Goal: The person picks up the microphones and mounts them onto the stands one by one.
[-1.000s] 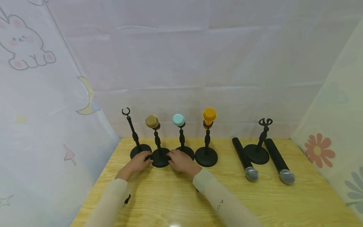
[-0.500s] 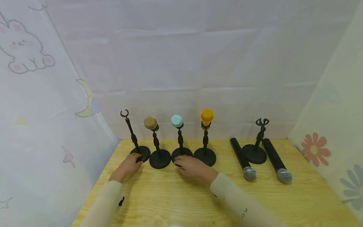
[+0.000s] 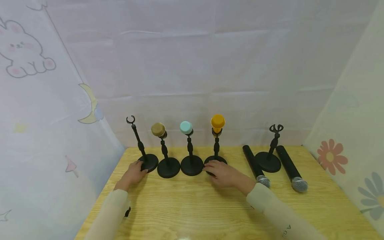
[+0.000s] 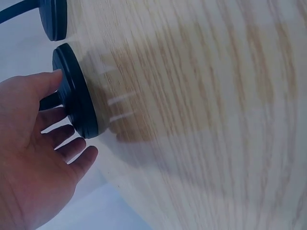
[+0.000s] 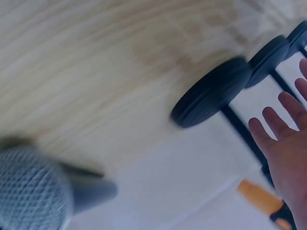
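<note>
My left hand is at the base of the leftmost black microphone stand, whose holder has no microphone. In the left wrist view, the thumb touches that base while the straight fingers spread beside it. My right hand reaches over the front of the stand with the orange microphone. Its fingers look extended in the right wrist view, beside the stand's pole. Between the hands stand two more stands, one with a gold-headed microphone, the other with a mint-headed microphone.
At the right, two black microphones with silver heads, a nearer-left one and a far-right one, lie on either side of a bare stand. Everything rests on a wooden table, with patterned cloth behind and at both sides.
My left hand has moved left from the gold microphone's stand to the leftmost stand. My right hand has moved right, past the mint microphone's stand, to the orange microphone's stand.
</note>
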